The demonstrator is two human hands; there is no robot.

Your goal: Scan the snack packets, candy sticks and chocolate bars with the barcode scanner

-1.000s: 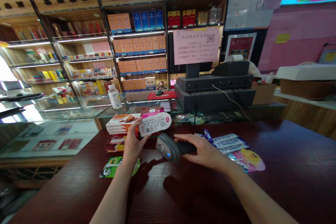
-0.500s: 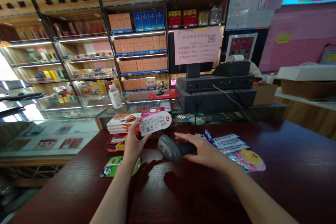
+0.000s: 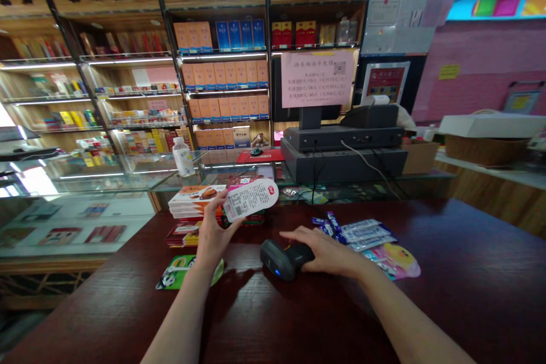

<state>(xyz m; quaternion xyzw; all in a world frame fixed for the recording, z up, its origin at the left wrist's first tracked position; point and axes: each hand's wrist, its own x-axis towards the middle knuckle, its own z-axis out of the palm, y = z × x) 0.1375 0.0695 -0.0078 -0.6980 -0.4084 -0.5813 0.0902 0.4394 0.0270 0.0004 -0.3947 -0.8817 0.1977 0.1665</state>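
L hand (image 3: 214, 233) pinching white pkg (image 3: 256, 198), barcode (image 3: 236, 209) showing — R hand (image 3: 328, 251) gripping dk scanner (image 3: 279, 260), brown counter (image 3: 464, 278) below

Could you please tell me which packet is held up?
The white packet with the rounded end, in the left hand; the green packet and pink packet lie on the table.

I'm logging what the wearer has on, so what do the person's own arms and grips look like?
The left grip and right grip are ungloved. The left arm and right arm are bare, without sleeves, watch, bracelet or markings in view. Rings can't be ruled out.
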